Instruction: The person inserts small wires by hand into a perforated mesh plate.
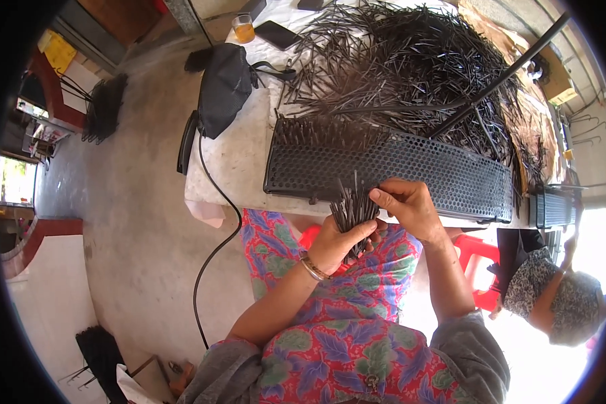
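My left hand (340, 241) is closed around a bundle of thin black sticks (351, 210), whose upper ends fan out above the fist. A bracelet circles that wrist. Just right of the bundle, my right hand (409, 207) has its thumb and forefinger brought together by the stick tops; what lies between them is too small to make out. Beyond both hands sits a long black perforated tray (444, 176) at the table's near edge. Several rows of black sticks (330, 132) stand upright in its holes on the left part. Farther back spreads a large heap of loose black sticks (424, 60).
A black bag (225, 91), a phone (277, 35) and a glass of amber drink (243, 30) occupy the table's left side. A dark bar (501, 74) slants above the heap. One cable (232, 232) hangs leftward. Another person (552, 296) sits at right near a red stool (478, 266).
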The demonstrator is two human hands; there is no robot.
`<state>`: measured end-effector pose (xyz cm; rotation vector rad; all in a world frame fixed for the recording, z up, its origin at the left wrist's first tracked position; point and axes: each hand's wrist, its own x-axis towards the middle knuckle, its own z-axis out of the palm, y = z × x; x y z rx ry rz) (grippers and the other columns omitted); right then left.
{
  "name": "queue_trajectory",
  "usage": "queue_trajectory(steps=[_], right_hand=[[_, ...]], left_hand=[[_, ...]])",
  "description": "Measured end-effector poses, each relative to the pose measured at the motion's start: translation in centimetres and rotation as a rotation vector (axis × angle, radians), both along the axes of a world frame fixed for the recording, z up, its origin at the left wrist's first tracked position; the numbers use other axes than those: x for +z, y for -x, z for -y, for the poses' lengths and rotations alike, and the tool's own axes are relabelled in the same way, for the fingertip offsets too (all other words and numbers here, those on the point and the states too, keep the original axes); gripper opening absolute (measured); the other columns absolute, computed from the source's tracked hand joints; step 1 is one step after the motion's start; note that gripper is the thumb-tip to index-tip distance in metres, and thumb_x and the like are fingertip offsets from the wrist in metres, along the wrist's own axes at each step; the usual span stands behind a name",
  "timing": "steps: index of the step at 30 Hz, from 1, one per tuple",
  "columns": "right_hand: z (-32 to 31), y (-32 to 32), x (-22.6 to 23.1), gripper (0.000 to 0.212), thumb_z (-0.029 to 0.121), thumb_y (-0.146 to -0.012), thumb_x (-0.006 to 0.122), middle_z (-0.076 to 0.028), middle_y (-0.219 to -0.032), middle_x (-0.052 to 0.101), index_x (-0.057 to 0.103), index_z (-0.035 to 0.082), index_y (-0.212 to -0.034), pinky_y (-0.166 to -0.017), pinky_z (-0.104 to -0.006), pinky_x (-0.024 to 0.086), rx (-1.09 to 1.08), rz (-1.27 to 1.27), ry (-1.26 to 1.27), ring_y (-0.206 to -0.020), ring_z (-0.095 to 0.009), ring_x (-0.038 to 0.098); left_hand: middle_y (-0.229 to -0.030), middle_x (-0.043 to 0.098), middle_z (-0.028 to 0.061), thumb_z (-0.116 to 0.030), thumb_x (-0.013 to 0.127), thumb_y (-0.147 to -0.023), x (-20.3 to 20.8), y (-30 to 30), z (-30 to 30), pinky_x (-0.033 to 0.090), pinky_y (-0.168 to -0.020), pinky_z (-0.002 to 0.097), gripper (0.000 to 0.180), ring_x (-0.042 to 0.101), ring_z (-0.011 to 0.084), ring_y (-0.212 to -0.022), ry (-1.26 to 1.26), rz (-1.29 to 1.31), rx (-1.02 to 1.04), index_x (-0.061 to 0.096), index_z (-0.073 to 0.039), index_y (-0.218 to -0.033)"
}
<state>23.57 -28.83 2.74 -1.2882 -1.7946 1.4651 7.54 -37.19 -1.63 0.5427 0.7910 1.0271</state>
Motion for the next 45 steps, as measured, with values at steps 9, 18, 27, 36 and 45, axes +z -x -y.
queue_trajectory(steps=[9,18,27,36,45], right_hand=[[-1.9,-0.4,1.4,0.023,0.018,-0.088,0.064,-0.003,-0.077,0.066,0.067,-0.001,-0.099,-0.052,-0.02,0.042,-0.346,-0.13,-0.1,-0.059,-0.004,0.051],[-6.6,0.2,-1.4,0.023,0.01,-0.088,0.062,-0.007,-0.085,0.068,0.062,0.0,-0.109,-0.066,-0.0218,0.048,-0.464,-0.018,-0.575,-0.077,-0.008,0.062],[-6.1,0.5,-2.5,0.02,0.008,-0.087,0.062,-0.011,-0.09,0.067,0.063,0.001,-0.106,-0.065,-0.0266,0.05,-0.391,0.09,-0.643,-0.074,-0.016,0.065],[-6.2,1.5,-1.9,0.026,0.003,-0.087,0.056,-0.014,-0.097,0.056,0.06,-0.001,-0.113,-0.066,-0.0323,0.047,-0.085,0.301,-0.948,-0.077,-0.027,0.059],[-2.9,0.6,0.2,0.024,0.014,-0.084,0.065,-0.014,-0.088,0.062,0.065,0.0,-0.103,-0.061,-0.0319,0.048,-0.072,0.189,-0.494,-0.071,-0.024,0.062]], left_hand=[[-0.077,0.064,0.0057,-0.018,0.062,-0.087,-0.9,-0.5,0.1,0.046,-0.05,0.0218,0.022,0.058,0.0087,-0.061,0.082,-0.01,0.058,0.062,0.001,-0.098],[-0.076,0.063,0.0077,-0.014,0.061,-0.087,-0.7,-0.9,-0.1,0.046,-0.049,0.0231,0.015,0.06,0.0132,-0.062,0.115,0.025,0.097,0.061,0.001,-0.09],[-0.083,0.066,0.0101,-0.015,0.059,-0.088,0.1,-0.9,-0.2,0.051,-0.052,0.0251,0.017,0.063,0.0147,-0.066,0.245,0.051,0.128,0.062,0.001,-0.092],[-0.086,0.067,0.0102,-0.013,0.06,-0.087,-0.3,-0.9,0.0,0.05,-0.052,0.0244,0.018,0.064,0.014,-0.069,0.179,-0.022,0.111,0.063,0.003,-0.096],[-0.088,0.067,0.0094,-0.016,0.06,-0.088,-0.8,-0.3,0.1,0.051,-0.055,0.0241,0.021,0.064,0.013,-0.073,0.123,0.044,0.099,0.063,0.002,-0.098]])
